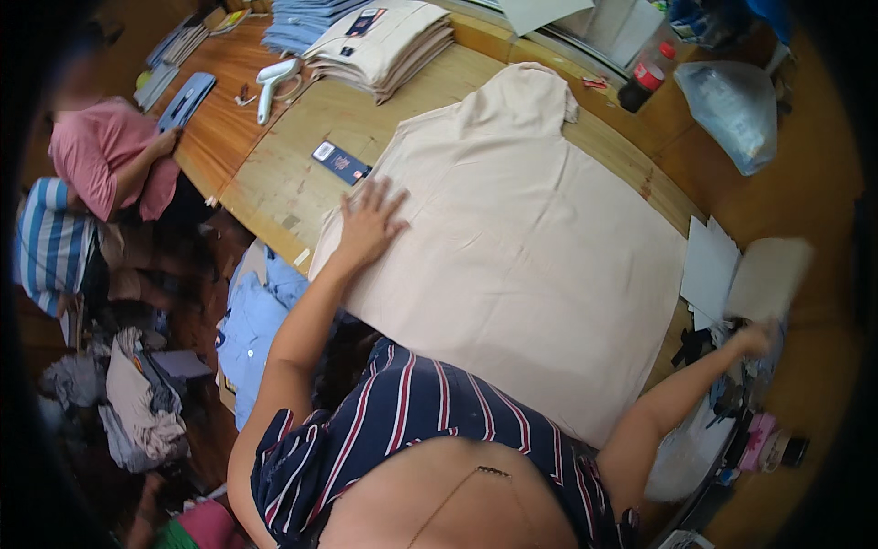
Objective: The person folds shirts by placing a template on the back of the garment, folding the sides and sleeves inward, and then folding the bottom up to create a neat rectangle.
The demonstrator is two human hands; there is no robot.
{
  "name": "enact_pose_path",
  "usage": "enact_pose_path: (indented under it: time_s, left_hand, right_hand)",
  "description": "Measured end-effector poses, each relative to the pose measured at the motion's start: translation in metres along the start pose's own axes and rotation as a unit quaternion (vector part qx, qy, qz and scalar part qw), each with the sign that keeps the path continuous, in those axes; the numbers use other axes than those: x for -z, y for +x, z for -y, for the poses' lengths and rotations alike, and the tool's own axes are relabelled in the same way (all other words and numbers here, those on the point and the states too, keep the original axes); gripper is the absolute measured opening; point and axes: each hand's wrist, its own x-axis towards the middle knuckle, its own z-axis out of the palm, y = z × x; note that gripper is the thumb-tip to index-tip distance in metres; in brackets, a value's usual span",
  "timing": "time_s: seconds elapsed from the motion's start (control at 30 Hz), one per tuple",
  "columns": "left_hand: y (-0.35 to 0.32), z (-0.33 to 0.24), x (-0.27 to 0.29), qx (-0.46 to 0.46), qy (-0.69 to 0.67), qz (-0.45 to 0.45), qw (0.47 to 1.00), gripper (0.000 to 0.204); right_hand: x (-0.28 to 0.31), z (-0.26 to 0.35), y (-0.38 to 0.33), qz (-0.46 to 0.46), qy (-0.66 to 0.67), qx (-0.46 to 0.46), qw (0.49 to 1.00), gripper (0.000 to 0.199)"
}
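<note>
A cream shirt lies spread flat over the wooden table in front of me, its collar end at the far side. My left hand rests on the shirt's left part, fingers spread. Out to the right, my right hand is closed at the lower edge of a pale rectangular card sheet, both smeared by motion. Beside that sheet lie several white sheets at the table's right edge. A dark blue hang tag sits just beyond my left hand.
Folded cream shirts and blue ones are stacked at the back, near a white handheld tool. A cola bottle and a plastic bag stand far right. A person in pink is at the table's left end.
</note>
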Motion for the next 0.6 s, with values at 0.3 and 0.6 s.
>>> enact_pose_path:
  time_s: [0.3, 0.6]
  left_hand:
    - [0.121, 0.030, -0.004, -0.068, -0.124, -0.244, 0.959, 0.028]
    - [0.231, 0.029, -0.022, 0.081, -0.233, -0.097, 0.964, 0.019]
  right_hand:
    - [0.054, 0.103, -0.168, 0.199, 0.611, -0.270, 0.717, 0.041]
    - [0.006, 0.026, -0.245, 0.426, 0.200, -0.219, 0.855, 0.030]
